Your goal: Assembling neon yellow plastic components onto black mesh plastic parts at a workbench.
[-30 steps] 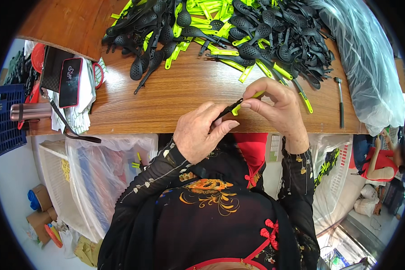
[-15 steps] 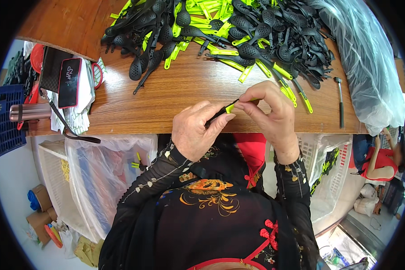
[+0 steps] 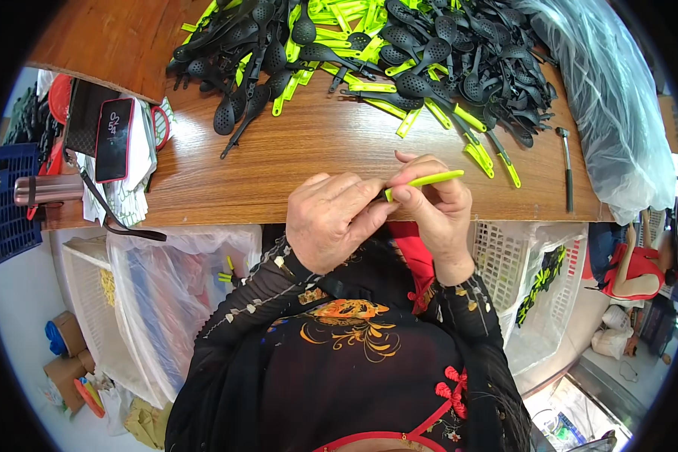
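Observation:
In front of my chest, near the table's front edge, both hands meet over one piece. My left hand [image 3: 335, 218] is closed around a black utensil part [image 3: 379, 197]; most of it is hidden by the fingers. Between the thumb and fingers of my right hand [image 3: 435, 215] is a lime-green handle [image 3: 438, 178], pointing right and a little upward. Its left end meets the black part at my fingertips; how they fit cannot be made out. Beyond my hands lies a heap of black slotted spoons [image 3: 474, 87] mixed with lime-green handles [image 3: 346, 15].
A small metal-headed hammer-like tool [image 3: 567, 169] rests at right, beside bundled clear plastic sheeting [image 3: 618, 113]. At left are a phone [image 3: 115, 139], papers and a metal flask [image 3: 49, 190]. Lined white crates [image 3: 135, 301] stand below the table edge. Another person [image 3: 633, 264] sits far right.
My right hand has come down and inward, and the lime-green handle now shows at full length, pointing right. My left hand has stayed nearly in place, fingers closed further over the black part.

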